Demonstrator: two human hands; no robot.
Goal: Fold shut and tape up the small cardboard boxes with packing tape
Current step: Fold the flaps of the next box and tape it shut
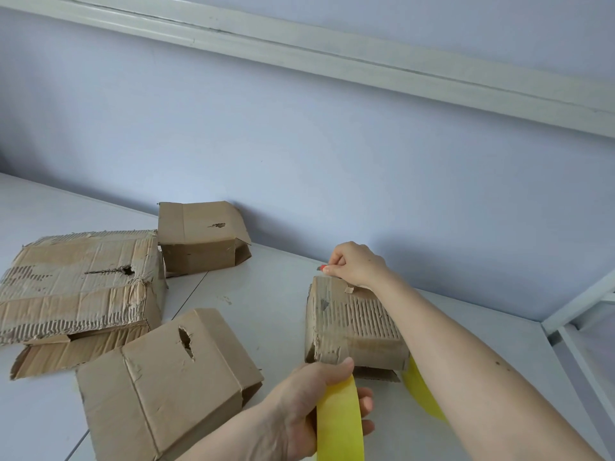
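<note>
A worn small cardboard box (352, 324) lies on the white table (273, 294) right of centre, its torn corrugated side facing up. My left hand (309, 407) grips a yellow tape roll (339, 427) at the box's near edge, thumb against the cardboard. A yellow tape strip (422, 394) shows beyond my right forearm, at the box's near right corner. My right hand (356, 264) sits at the box's far top edge, fingers curled and pinching a small red-tipped object (321, 268); what it is I cannot tell.
Three other boxes lie on the left: a large battered box (76, 287), a small open-ended box (199, 237) by the wall, and a mid-sized box (166, 387) close to my left arm. The table's right edge meets a white frame (579, 304).
</note>
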